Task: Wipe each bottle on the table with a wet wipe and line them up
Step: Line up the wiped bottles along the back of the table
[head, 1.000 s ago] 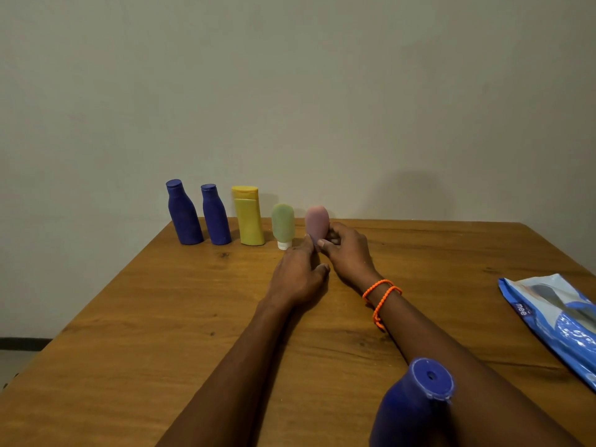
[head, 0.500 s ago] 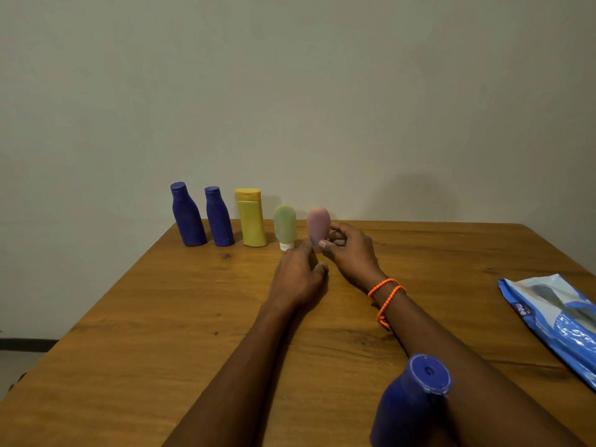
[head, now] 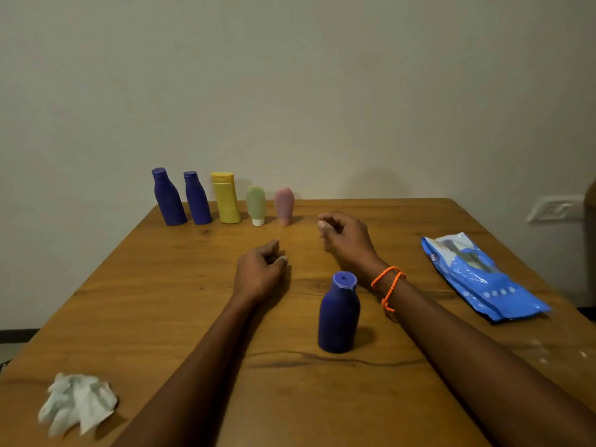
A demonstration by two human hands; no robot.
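Along the far edge of the wooden table (head: 161, 285) stands a row: two dark blue bottles (head: 168, 198) (head: 196, 199), a yellow bottle (head: 226, 198), a small green tube (head: 256, 205) and a small pink tube (head: 284, 205). A short blue bottle (head: 339, 314) stands alone near the middle, between my forearms. My left hand (head: 259, 272) rests on the table, fingers loosely curled, holding nothing. My right hand (head: 343, 238) hovers to the right of the pink tube, apart from it, fingers loosely curled and empty. A crumpled white wipe (head: 77, 403) lies at the near left.
A blue wet-wipe pack (head: 480, 279) lies flat near the table's right edge. A plain wall rises right behind the row of bottles. A white wall socket (head: 554, 208) shows at the far right.
My right hand has let go of the pink tube, which now stands alone in the row. Both hands have drawn back toward me. The view has tilted down, showing the wipe.
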